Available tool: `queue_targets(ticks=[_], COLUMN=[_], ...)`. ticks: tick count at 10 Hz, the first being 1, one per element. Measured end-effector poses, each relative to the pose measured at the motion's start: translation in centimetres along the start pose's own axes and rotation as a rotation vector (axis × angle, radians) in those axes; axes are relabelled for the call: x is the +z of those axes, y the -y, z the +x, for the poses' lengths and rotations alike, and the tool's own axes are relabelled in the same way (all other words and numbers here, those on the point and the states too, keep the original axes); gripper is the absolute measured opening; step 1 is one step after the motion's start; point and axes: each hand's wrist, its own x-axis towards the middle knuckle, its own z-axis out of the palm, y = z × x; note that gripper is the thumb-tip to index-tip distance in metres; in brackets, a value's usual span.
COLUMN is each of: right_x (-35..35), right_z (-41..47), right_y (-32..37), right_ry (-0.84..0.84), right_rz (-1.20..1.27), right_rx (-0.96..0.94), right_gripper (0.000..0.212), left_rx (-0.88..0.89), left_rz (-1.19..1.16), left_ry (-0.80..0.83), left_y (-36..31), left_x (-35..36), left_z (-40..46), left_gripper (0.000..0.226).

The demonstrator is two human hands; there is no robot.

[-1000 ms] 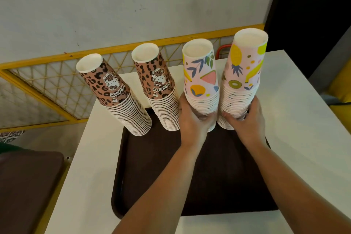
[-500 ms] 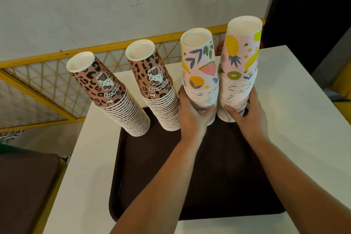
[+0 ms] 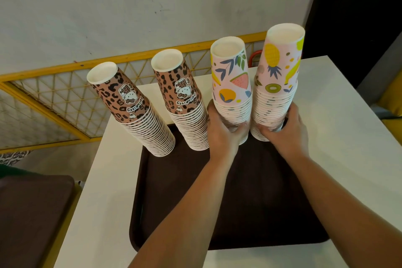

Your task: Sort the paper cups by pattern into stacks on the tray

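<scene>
Now both hands grip 2 fruit stacks (image 3: 275, 102) at tray's (image 3: 174, 191) far edge, w/ bare tray nearer.

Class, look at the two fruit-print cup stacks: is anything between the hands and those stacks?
Nothing visible. The left hand grips the shorter fruit-print stack, and the right hand grips the taller fruit-print stack, both near the base.

You can read "hello kitty" upside down on the top cup of both leopard stacks, left (image 3: 128, 102) and right (image 3: 185, 95). No other text is legible.
</scene>
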Motion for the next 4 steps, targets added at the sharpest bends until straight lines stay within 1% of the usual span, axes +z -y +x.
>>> queue_targets(ticks=[2, 3, 4], right_x=[-0.4, -0.6, -0.9], right_z=[0.3, 0.0, -1.1], right_y=[-0.5, -0.3, 0.3], right_ry=[0.034, 0.059, 0.078], right_rz=[-0.026, -0.002, 0.008], right_rx=[0.024, 0.031, 0.112], right_gripper=[0.086, 0.092, 0.1], left_rx=[-0.006, -0.02, -0.064], left_rz=[0.016, 0.061, 0.108], left_ry=[0.011, 0.014, 0.024], left_y=[0.5, 0.3, 0.2], left_x=[0.0, -0.1, -0.1], left_z=[0.3, -0.3, -2.3], left_gripper=[0.087, 0.091, 0.094])
